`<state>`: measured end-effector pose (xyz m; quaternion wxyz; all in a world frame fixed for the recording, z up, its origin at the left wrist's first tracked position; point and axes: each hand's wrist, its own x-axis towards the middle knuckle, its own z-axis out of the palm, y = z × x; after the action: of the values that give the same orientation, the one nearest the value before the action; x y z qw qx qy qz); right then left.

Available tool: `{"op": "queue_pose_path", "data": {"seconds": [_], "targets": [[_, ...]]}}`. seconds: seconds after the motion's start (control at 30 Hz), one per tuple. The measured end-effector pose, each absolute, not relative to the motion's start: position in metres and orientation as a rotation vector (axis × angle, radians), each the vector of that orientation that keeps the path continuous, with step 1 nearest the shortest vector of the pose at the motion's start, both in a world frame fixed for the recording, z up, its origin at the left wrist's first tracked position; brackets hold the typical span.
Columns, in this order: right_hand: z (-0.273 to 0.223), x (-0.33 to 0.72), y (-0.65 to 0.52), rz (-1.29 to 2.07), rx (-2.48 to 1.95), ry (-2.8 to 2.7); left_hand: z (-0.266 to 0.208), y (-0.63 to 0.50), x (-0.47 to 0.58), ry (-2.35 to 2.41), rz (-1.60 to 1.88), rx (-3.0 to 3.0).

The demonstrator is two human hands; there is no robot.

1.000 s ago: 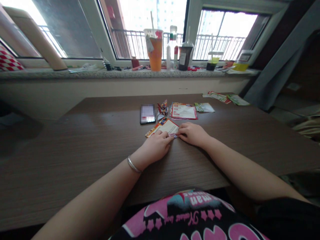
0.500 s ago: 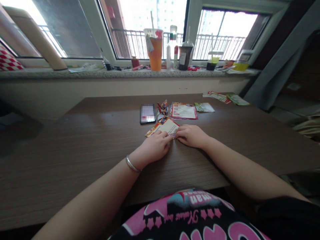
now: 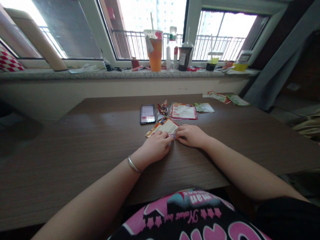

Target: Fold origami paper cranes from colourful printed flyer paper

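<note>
On the middle of the brown desk (image 3: 75, 140), between a person's two hands, lies a printed paper (image 3: 169, 125), cream across its face, with a colourful patterned edge at the far left and a purple strip by its near corner. The left hand (image 3: 156, 145), a silver bangle (image 3: 134, 165) at its wrist, rests over the near edge with bent fingers touching the paper; from where I stand I can't tell whether it grips or only presses. The right hand (image 3: 191, 136) has its fingers bunched on the right corner, close to the left fingertips, and I can't make out whether they pinch it.

Just beyond the paper sits a crumpled, many-coloured wrapper (image 3: 163, 108), with a phone (image 3: 147, 114) lying to its left and a pile of red-bordered cards (image 3: 183, 110) to its right. Next to the pile are some green-edged cards (image 3: 205, 107), and more leaflets (image 3: 220, 97) lie near the desk's far right corner. Behind, on the speckled windowsill (image 3: 120, 74), stand a tall cup of orange drink (image 3: 156, 55) and a darker cup (image 3: 183, 60).
</note>
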<state>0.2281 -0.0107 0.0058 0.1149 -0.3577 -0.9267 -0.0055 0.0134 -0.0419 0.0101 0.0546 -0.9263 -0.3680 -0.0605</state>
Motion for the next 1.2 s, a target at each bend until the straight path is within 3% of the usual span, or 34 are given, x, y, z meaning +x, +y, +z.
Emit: {"op": "queue_pose_path", "data": {"seconds": [1.2], "targets": [[0.025,0.257,0.001,-0.133,-1.615,-2.722,0.004,-0.038,0.012,-1.100,-0.246,-2.849]]}}
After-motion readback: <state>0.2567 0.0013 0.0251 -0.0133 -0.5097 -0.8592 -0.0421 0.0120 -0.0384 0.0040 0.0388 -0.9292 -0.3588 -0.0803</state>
